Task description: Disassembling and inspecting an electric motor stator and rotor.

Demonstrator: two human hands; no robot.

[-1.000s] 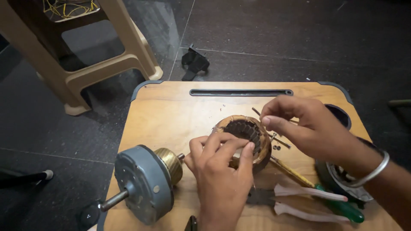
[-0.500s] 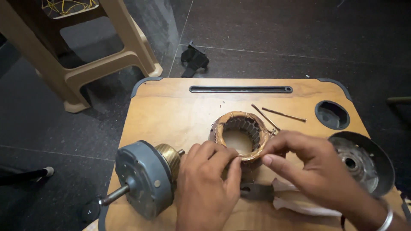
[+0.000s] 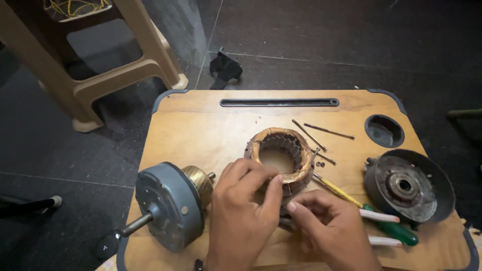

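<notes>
The motor stator (image 3: 281, 156) stands on the wooden lap table (image 3: 201, 125), just beside the rotor housing with shaft (image 3: 168, 206). The left hand (image 3: 241, 216) pinches the stator's near rim between thumb and fingers; the right hand (image 3: 326, 228) is curled just beside it — whether it holds anything cannot be told. Judged heavy and rigid — a laminated iron core — with fragile copper windings; grip the outer rim. The round cup recess (image 3: 384, 131) looks empty. The end bell (image 3: 409, 185) holds only its central bearing.
</notes>
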